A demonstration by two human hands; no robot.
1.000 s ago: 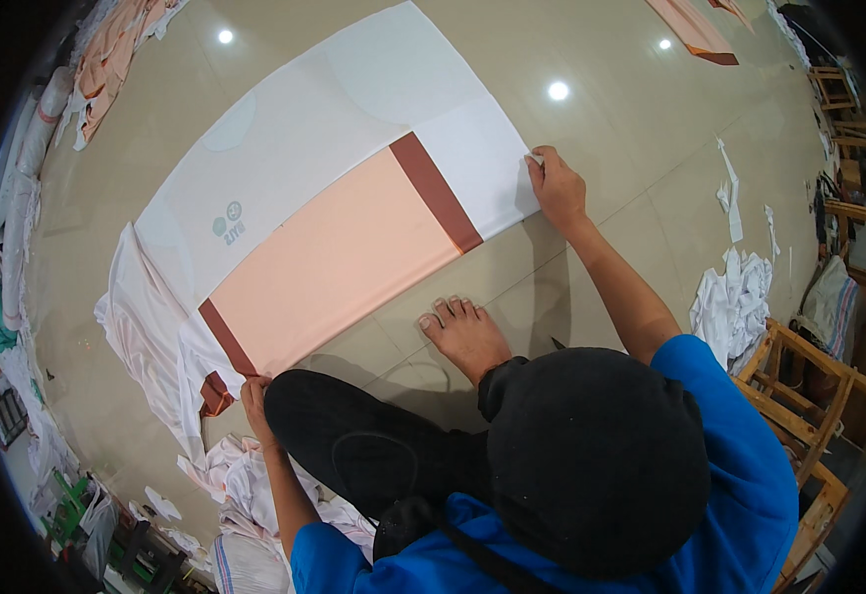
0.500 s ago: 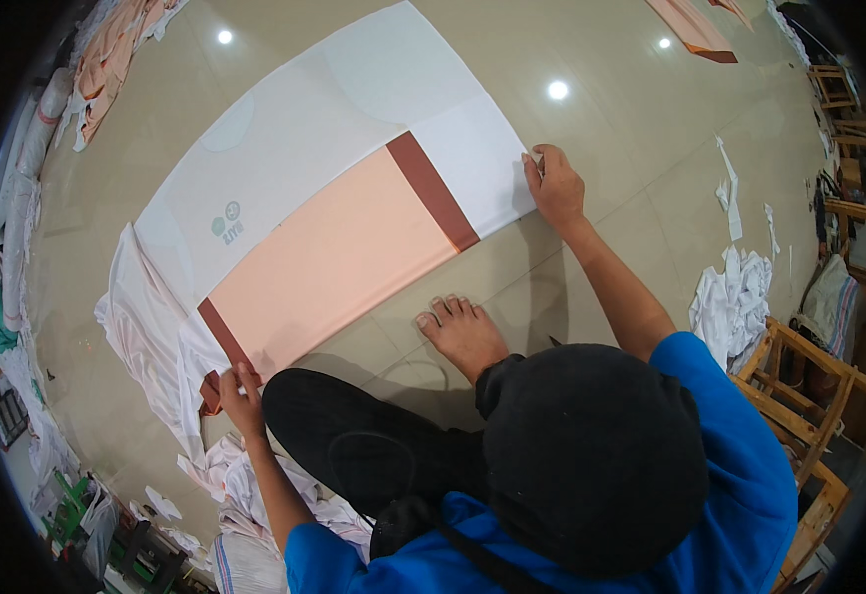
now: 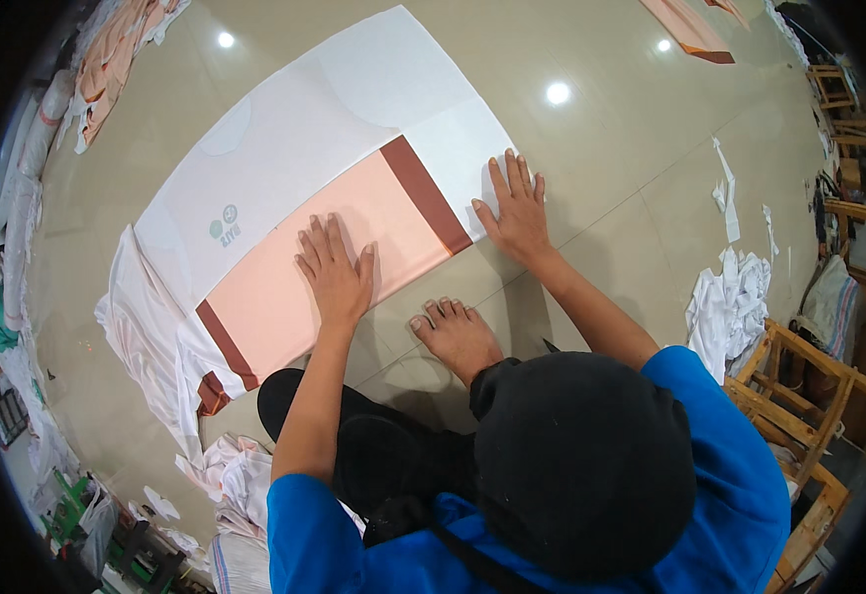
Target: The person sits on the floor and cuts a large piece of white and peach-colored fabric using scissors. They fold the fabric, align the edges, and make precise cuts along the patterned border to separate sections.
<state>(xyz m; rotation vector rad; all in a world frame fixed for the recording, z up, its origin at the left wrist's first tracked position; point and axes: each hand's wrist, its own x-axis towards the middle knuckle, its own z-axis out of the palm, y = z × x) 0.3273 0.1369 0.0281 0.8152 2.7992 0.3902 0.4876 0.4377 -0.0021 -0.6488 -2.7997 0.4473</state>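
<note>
A large white fabric (image 3: 304,119) lies spread on the floor, its left end (image 3: 141,317) crumpled. Along its near edge is a peach panel (image 3: 264,307) with a maroon band (image 3: 415,188) at each end; a small printed emblem (image 3: 223,228) sits just beyond it. My left hand (image 3: 334,282) rests flat on the peach panel, fingers spread. My right hand (image 3: 518,218) lies flat, fingers apart, on the white section at the fabric's right end, just past the maroon band. My bare foot (image 3: 462,342) is on the tiles between my arms.
Crumpled white cloth (image 3: 730,307) and scraps (image 3: 727,188) lie at the right, beside wooden frames (image 3: 799,396). Peach fabric lies at the top left (image 3: 116,69) and top right (image 3: 690,30). Wrapped rolls (image 3: 22,198) line the left edge, and piled cloth (image 3: 235,475) lies at the lower left.
My left hand has moved from the near left corner up and right onto the peach panel. My right hand has let go of the right edge and spread flat, slightly further left.
</note>
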